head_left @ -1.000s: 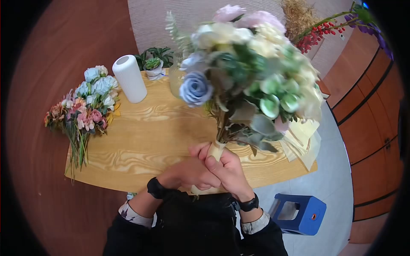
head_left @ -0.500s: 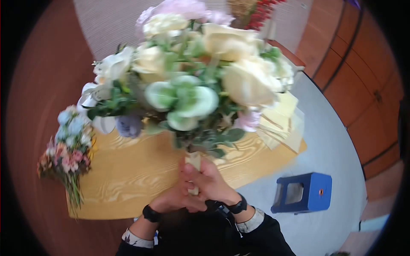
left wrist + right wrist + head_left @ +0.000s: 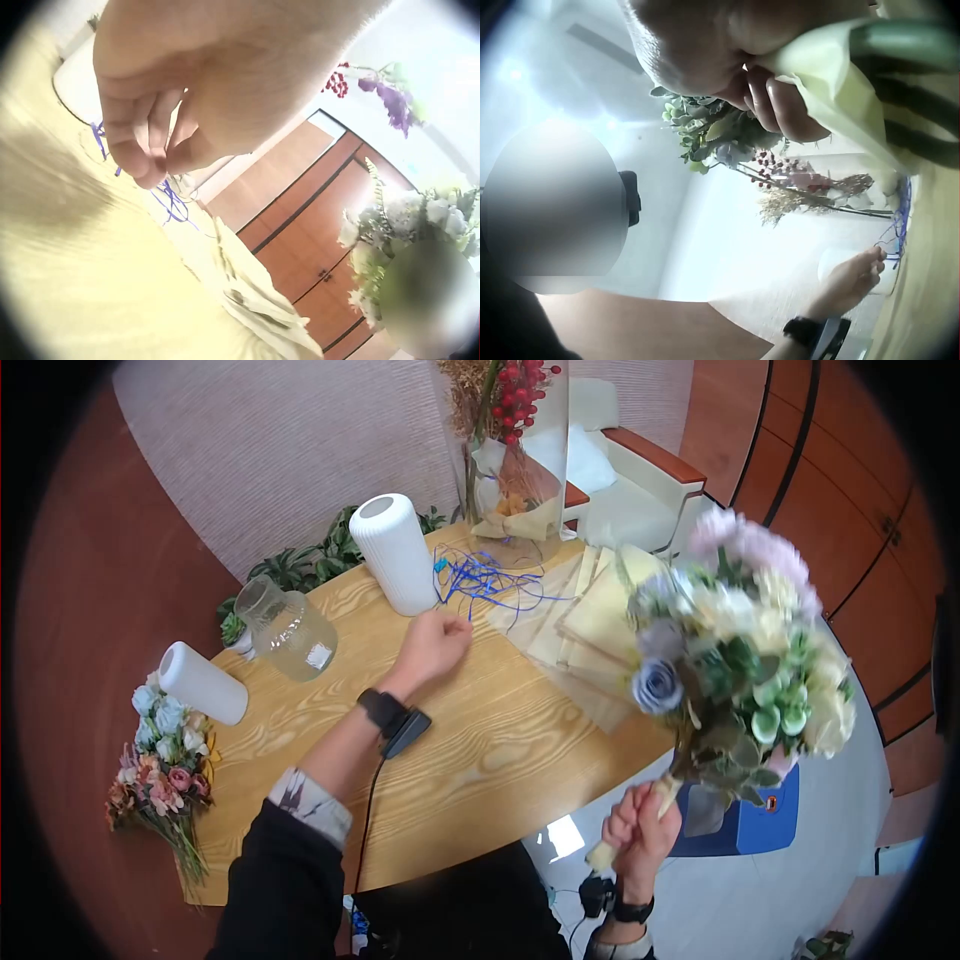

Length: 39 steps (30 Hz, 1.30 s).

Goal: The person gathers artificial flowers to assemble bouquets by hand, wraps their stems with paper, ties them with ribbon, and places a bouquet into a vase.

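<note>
My right hand (image 3: 640, 830) grips the paper-wrapped stems of a large flower bouquet (image 3: 750, 660), held tilted off the table's right front side. Cream, pink and dusty-blue blooms with green leaves make up its head. In the right wrist view, pale wrapping (image 3: 832, 82) surrounds thick green stems below the curled fingers. Over the table, my left hand (image 3: 432, 650) is near a loose tangle of thin blue ribbon (image 3: 490, 575). Its fingers (image 3: 124, 154) are loosely bent, thumb close to the fingertips, nothing visible between them; the ribbon lies beyond in that view.
On the wooden table (image 3: 470, 760) stand two white ribbed vases (image 3: 395, 555) and a glass vase (image 3: 290, 630). Cream wrapping sheets (image 3: 600, 610) lie at the right, smaller flower bunches (image 3: 165, 760) at the left. A tall clear vase (image 3: 515, 470) holds red berries. A blue stool (image 3: 765, 815) stands below the bouquet.
My left hand has let go of the bouquet stems and moved out over the table toward the blue ribbon. The right hand has carried the bouquet to the right. The head view has shifted.
</note>
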### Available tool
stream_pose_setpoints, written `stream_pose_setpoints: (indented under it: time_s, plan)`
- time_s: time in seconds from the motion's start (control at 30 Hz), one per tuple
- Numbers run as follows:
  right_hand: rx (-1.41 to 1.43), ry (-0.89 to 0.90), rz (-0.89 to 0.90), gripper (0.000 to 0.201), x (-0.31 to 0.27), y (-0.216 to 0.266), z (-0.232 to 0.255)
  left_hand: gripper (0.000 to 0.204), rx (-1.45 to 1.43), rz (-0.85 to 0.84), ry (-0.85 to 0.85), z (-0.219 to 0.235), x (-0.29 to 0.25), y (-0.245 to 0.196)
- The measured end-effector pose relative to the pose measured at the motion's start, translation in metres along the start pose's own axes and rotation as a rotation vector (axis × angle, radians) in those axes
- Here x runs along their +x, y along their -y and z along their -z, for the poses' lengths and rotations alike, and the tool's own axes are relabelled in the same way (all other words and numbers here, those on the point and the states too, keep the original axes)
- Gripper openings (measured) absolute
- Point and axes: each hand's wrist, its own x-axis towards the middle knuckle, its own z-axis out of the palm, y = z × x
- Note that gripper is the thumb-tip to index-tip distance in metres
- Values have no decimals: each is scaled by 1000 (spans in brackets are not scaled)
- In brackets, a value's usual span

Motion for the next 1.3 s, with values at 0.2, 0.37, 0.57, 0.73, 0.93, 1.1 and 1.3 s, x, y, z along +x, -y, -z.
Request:
stream_pose_setpoints:
  time_s: [0.2, 0.37, 0.57, 0.73, 0.93, 1.1, 1.3]
  plan:
    - [20, 32, -101, 29, -14, -20, 27, 15, 360, -362, -375, -16, 47, -7]
    - [-27, 9, -84, 30, -11, -13, 31, 14, 387, -401, -298, -19, 69, -9]
    - [-50, 33, -70, 32, -7, -7, 29, 17, 509, -28, -204, -55, 73, -37]
    - [5, 24, -119, 32, -14, -7, 28, 18, 512, -177, -317, -59, 98, -20]
    - [35, 44, -171, 33, -20, -10, 21, 14, -97, -303, -56, 31, 53, -120]
    - [98, 144, -227, 35, -15, -20, 3, 10, -270, -338, 16, 121, -80, -152]
    - [106, 277, -285, 34, -5, -29, -21, 6, -210, 181, -88, 156, -216, -41]
